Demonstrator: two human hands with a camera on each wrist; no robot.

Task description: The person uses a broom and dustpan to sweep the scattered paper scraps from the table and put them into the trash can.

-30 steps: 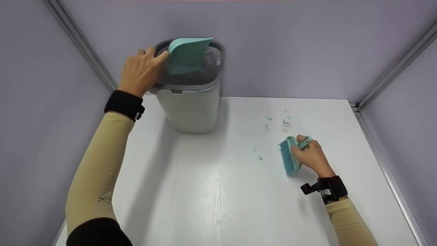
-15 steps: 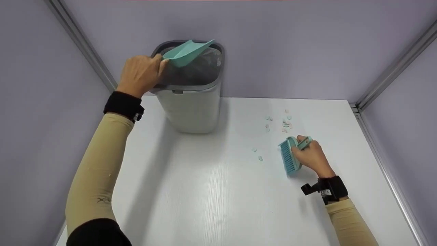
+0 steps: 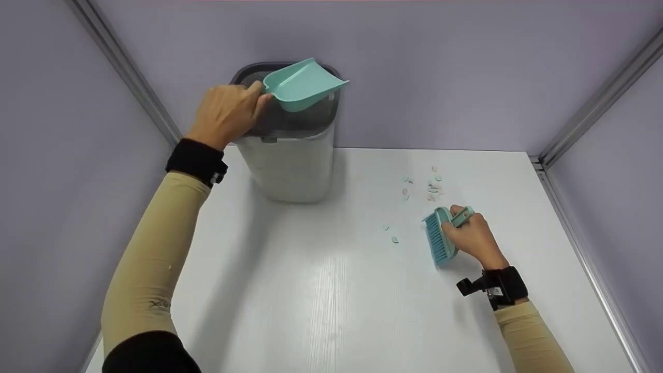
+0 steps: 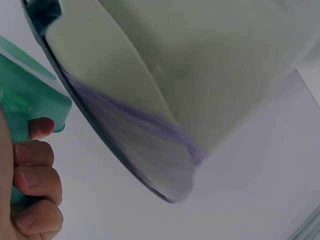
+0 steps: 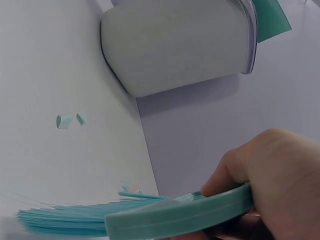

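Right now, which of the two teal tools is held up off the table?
The teal dustpan, gripped by the left hand above the bin. The teal brush, in the right hand, rests bristles-down on the table.

white table (image 3: 321,290) (lavender walls (image 3: 440,67), metal corner rails (image 3: 595,111))

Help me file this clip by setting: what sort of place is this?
Probably a staged recording booth, not a lived-in room: plain lavender walls meeting in metal corner rails, a white table bearing only a waste bin and scattered scraps, and hands holding a dustpan and brush.
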